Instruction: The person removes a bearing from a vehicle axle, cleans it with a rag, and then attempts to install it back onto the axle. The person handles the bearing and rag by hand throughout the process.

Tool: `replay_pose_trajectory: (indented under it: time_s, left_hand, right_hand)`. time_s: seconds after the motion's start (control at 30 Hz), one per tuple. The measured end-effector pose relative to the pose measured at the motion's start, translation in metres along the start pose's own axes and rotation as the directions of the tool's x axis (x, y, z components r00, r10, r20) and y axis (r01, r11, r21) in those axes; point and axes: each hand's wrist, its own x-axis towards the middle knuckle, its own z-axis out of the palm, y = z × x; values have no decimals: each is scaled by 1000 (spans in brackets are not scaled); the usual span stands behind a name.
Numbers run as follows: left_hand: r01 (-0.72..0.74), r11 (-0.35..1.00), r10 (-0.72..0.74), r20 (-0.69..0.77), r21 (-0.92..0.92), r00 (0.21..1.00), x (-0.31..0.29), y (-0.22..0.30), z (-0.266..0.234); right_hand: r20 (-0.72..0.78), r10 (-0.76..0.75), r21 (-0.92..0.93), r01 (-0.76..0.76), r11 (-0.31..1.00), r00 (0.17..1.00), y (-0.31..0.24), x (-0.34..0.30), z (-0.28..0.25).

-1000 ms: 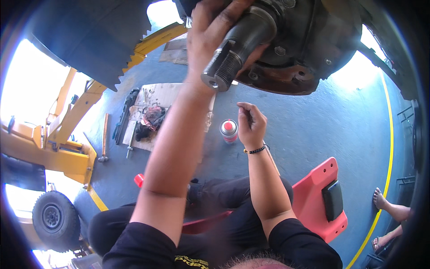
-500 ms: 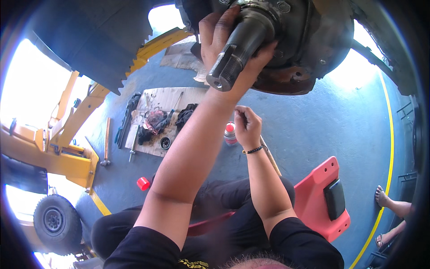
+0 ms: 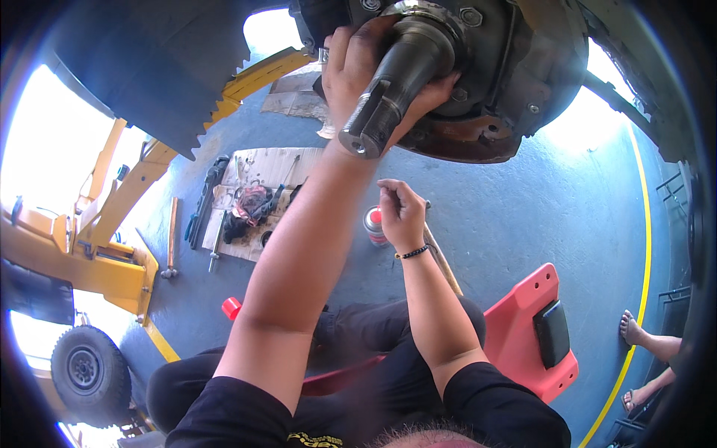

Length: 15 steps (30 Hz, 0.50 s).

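Observation:
A dark steel spindle shaft (image 3: 396, 86), threaded and slotted near its end, sticks out toward me from a round hub assembly (image 3: 515, 75) at the top. My left hand (image 3: 357, 71) reaches behind the shaft and is closed round it. Its fingers show on the left side, its thumb on the right by the hub, and the shaft hides the palm. Lower down, my right hand (image 3: 403, 213) is held in the air with its fingers curled. What is in it, if anything, is hidden. Just left of it stands a spray can (image 3: 376, 226) with a red top.
Stained cardboard (image 3: 258, 175) with tools and rags lies on the blue floor, a hammer (image 3: 172, 239) beside it. A wooden handle (image 3: 446, 261) lies behind my right wrist. A red creeper board (image 3: 519, 321) is at my right. Another person's feet (image 3: 631, 328) show far right.
The view has shifted slightly. My left forearm covers more of the dark rag and the round part on the cardboard. My left hand stays round the shaft, and my right hand stays curled near the can.

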Motion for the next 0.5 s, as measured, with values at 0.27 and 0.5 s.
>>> replay_pose_trajectory:
  time_s: [0.27, 0.5]
  left_hand:
    - [158, 968, -152, -43, 197, 987, -15, 18, 6]
    - [440, 887, -452, 68, 141, 889, 2, 41, -1]
  right_hand:
    - [-19, -20, 27, 20, 999, 1000, 6, -1, 0]
    - [23, -41, 1, 41, 999, 999, 9, -4, 0]
